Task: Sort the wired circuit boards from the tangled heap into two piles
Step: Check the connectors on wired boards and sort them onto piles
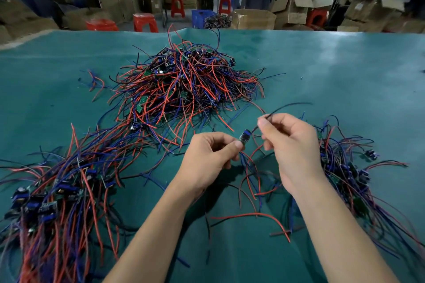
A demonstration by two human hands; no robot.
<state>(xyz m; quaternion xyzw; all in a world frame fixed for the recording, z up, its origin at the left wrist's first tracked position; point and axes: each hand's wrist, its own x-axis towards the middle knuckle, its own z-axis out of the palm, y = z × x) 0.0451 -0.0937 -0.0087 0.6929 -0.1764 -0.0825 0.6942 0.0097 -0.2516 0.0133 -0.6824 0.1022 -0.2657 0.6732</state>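
A tangled heap (184, 80) of small circuit boards with red, blue and black wires lies mid-table on the green mat (333, 80). One sorted pile (53, 193) spreads at the near left, a second pile (345, 167) at the near right. Between them my left hand (207, 156) pinches a small wired circuit board (244, 137) held above the mat. My right hand (292, 145) pinches that board's black wire (287, 107) between thumb and forefinger. Red and blue wires hang down from the board under my hands.
Loose red and black wires (253, 216) lie on the mat in front of me. Beyond the far table edge stand red stools (145, 22), cardboard boxes (253, 18), a blue crate (202, 17) and people working at benches.
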